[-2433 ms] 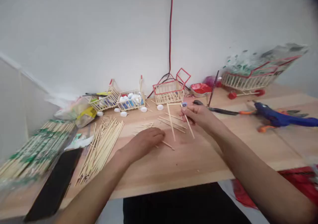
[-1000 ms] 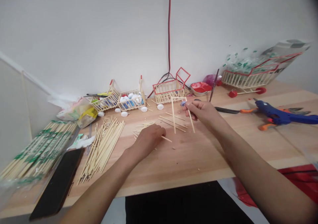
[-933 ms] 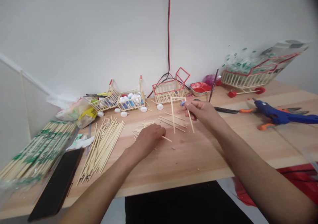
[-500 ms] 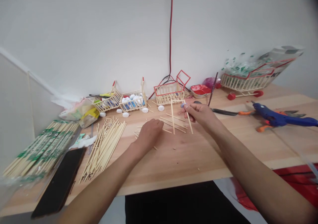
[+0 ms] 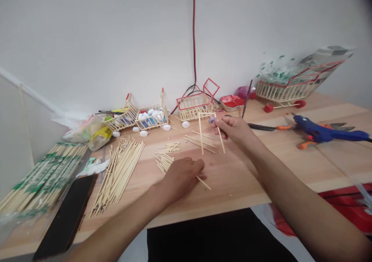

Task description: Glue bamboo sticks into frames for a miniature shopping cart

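Right hand [image 5: 234, 129] pinches a three-sided pale-wood frame [image 5: 201, 136]; at its seven o'clock, left hand [image 5: 183, 175] holds a thin pale-wood stick [image 5: 204, 183].

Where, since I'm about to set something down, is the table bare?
Right of the right forearm, in front of the blue glue gun; and between the left hand and that forearm, bar a crumb. Crowded: the left, with phone and loose sticks, and the back, lined with stick carts.

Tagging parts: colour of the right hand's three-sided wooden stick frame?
Pale tan wooden stick frame; see head view.
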Motion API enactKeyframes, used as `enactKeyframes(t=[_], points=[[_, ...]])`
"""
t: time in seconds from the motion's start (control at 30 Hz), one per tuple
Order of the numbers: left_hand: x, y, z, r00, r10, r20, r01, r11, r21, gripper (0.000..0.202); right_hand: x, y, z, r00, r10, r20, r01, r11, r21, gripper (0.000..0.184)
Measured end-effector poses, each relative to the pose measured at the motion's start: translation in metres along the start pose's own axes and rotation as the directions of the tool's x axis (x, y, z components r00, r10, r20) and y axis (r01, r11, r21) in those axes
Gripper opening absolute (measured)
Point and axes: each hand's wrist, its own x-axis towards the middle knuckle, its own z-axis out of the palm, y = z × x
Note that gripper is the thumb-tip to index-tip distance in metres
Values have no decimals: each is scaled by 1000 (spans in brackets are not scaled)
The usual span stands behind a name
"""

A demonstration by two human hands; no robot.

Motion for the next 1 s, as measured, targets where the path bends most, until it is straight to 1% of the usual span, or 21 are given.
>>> enactKeyframes(t=[0.07,0.13,0.17,0.23,0.33,0.37,0.4,0.43,0.5,0.57,0.6,0.63,0.7,0.8,0.87,1.0], points=[[4,1,2,1000,25,3,-25,996,81,14,0,2,0,1000,-1,6,1,1000,-4,41],[6,-4,3,999,31,11,-32,990,136,12,0,1,-1,1000,4,1,-4,1000,-5,41],[6,-9,2,1000,10,9,-11,987,158,13,0,0,-1,1000,5,-6,-5,1000,-4,41],[4,-21,-3,996,-83,-25,86,981,173,14,-2,-2,-2,1000,7,-19,-7,1000,-9,40],[-2,-37,-15,975,-215,-59,223,950,220,14,-3,-6,-3,999,9,-31,-9,1000,-16,38],[-5,-39,-18,969,-238,-73,249,939,236,14,-4,-7,-3,999,9,-32,-9,1000,-15,37],[-6,-40,-19,968,-231,-95,248,938,242,15,-4,-8,-3,999,10,-33,-10,1000,-12,37],[-8,-40,-19,973,-197,-120,220,946,236,16,-4,-8,-3,999,10,-35,-10,1000,-7,36],[-11,-34,-14,985,-56,-162,88,977,196,26,-4,-9,-3,999,12,-36,-12,1000,-2,35],[-16,-27,-4,975,104,-195,-71,983,168,31,-5,-8,-3,999,13,-39,-13,1000,-2,35],[-19,-23,1,965,161,-208,-123,975,184,34,-5,-8,-3,999,11,-41,-11,1000,-2,35],[-22,-20,6,963,193,-191,-152,966,210,37,-5,-8,-3,999,8,-43,-8,1000,-3,35],[-28,-16,12,966,202,-163,-156,953,259,39,-4,-7,-3,999,1,-43,-1,1000,-5,35],[-32,-14,12,972,182,-151,-137,953,271,40,-4,-7,-3,1000,1,-30,-1,1000,-14,37],[-27,-14,9,974,175,-146,-133,956,261,37,-3,-6,-2,1000,-1,-22,1,1000,-17,38],[-10,-12,4,977,136,-162,-106,978,181,20,-3,-6,-2,1000,-7,-18,6,1000,-23,39]])
